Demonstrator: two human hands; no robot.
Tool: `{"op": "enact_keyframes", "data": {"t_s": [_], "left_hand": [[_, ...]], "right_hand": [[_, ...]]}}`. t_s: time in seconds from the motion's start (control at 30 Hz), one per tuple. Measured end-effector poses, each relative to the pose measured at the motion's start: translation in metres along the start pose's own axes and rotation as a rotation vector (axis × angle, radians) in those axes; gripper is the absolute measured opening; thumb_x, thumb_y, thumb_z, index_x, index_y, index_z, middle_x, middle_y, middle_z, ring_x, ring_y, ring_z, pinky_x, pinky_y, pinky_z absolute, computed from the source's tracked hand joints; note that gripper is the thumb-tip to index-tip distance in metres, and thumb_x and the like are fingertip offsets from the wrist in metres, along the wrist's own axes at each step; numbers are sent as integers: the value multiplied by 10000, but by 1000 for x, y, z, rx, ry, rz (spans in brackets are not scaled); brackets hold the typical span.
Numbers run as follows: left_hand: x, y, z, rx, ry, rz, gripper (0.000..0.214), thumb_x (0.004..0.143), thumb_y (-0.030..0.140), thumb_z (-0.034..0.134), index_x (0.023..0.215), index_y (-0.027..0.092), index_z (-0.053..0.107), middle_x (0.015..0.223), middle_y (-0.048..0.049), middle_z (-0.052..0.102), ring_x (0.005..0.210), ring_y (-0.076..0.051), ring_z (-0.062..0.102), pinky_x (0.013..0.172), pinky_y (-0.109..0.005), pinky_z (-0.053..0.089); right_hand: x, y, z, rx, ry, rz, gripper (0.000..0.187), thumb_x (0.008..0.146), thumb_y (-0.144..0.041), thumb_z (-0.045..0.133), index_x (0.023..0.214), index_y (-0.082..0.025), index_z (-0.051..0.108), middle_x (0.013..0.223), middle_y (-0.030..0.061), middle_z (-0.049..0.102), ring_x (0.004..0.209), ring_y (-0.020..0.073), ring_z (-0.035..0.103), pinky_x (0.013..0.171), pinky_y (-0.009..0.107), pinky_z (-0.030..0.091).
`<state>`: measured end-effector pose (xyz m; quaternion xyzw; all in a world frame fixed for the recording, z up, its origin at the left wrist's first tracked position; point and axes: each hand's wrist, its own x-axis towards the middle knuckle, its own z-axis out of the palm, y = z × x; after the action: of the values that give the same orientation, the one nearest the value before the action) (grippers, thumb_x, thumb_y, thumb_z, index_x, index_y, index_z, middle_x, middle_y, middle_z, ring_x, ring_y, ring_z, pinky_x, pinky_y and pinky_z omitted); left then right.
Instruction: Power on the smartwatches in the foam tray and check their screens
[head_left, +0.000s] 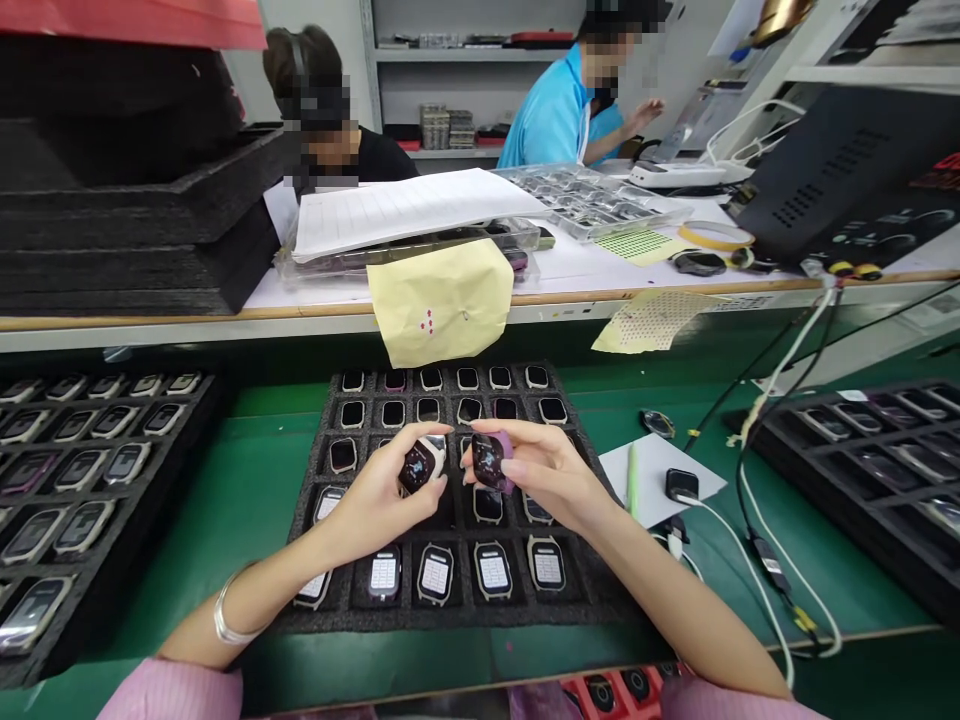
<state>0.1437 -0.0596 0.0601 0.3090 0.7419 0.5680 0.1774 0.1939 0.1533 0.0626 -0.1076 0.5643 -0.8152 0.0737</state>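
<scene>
My left hand point(382, 495) pinches a small watch body with a pale casing point(421, 463), held above a black foam tray point(334, 400). My right hand point(544, 470) grips a second watch body with a purple casing point(491, 461) right beside it. Both screens are dark with small coloured marks. The two watches are almost touching over the tray's middle. The tray holds several watch bodies in rows; those in the front row show lit white screens point(436, 572).
More black trays of watch bodies lie at the left point(75, 470) and right point(885, 460). A white sheet with a green pen point(632, 480) and a charger puck with cables point(681, 485) sit to the right. Two people work behind a raised shelf point(225, 315).
</scene>
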Motion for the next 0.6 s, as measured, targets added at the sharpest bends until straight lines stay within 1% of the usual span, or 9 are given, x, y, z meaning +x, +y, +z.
{"op": "enact_keyframes", "data": {"t_s": [0.13, 0.23, 0.33, 0.43, 0.47, 0.5, 0.53, 0.6], "left_hand": [[0, 0, 2, 12, -8, 2, 375, 842, 169, 544, 1213, 191, 493, 983, -35, 622, 874, -182, 590, 732, -261, 463], [-1, 1, 2, 19, 3, 3, 389, 839, 165, 542, 1222, 201, 487, 969, -24, 622, 867, -176, 596, 777, -269, 465], [-3, -3, 2, 59, -9, -2, 374, 842, 180, 542, 1211, 215, 496, 1043, -28, 629, 928, -180, 603, 861, -283, 453], [-5, -12, 3, 114, 34, -17, 384, 857, 245, 552, 1234, 234, 486, 1159, -42, 614, 1026, -198, 592, 899, -285, 447], [-6, -15, 4, 126, 53, -30, 389, 859, 288, 561, 1238, 236, 486, 1144, -44, 621, 1031, -206, 596, 894, -286, 454], [-7, -18, 5, 137, 50, -56, 396, 857, 333, 572, 1232, 237, 494, 1099, -42, 637, 994, -208, 613, 867, -283, 471], [-7, -19, 6, 139, 52, -81, 408, 848, 376, 585, 1223, 240, 504, 1054, -38, 651, 949, -209, 630, 821, -273, 491], [-10, -18, 9, 140, 108, -85, 442, 839, 437, 589, 1231, 247, 513, 988, -35, 665, 884, -214, 650, 702, -249, 515]], "right_hand": [[0, 0, 1, -11, 6, 25, 403, 796, -286, 758, 1174, -177, 673, 983, 88, 723, 840, 214, 700, 797, 351, 544], [1, 0, 0, -5, 11, 30, 410, 801, -286, 757, 1185, -178, 666, 984, 84, 721, 836, 207, 699, 792, 343, 542], [0, 2, 2, 28, 5, 34, 397, 790, -258, 765, 1165, -166, 675, 967, 80, 722, 828, 197, 701, 763, 313, 537], [-2, 5, 4, 67, -12, 40, 415, 762, -265, 788, 1145, -147, 682, 926, 80, 721, 784, 186, 699, 675, 260, 515], [-3, 5, 4, 81, -25, 38, 431, 752, -276, 798, 1147, -146, 682, 924, 79, 718, 767, 177, 694, 652, 244, 503], [-4, 6, 4, 85, -40, 35, 441, 748, -286, 803, 1148, -145, 682, 922, 76, 713, 745, 165, 686, 640, 233, 493], [-4, 6, 4, 86, -58, 30, 453, 748, -288, 804, 1158, -142, 678, 922, 74, 708, 734, 158, 679, 641, 231, 487], [-6, 6, 3, 86, -86, 15, 474, 758, -286, 796, 1188, -137, 665, 919, 72, 696, 732, 150, 666, 659, 235, 484]]}}
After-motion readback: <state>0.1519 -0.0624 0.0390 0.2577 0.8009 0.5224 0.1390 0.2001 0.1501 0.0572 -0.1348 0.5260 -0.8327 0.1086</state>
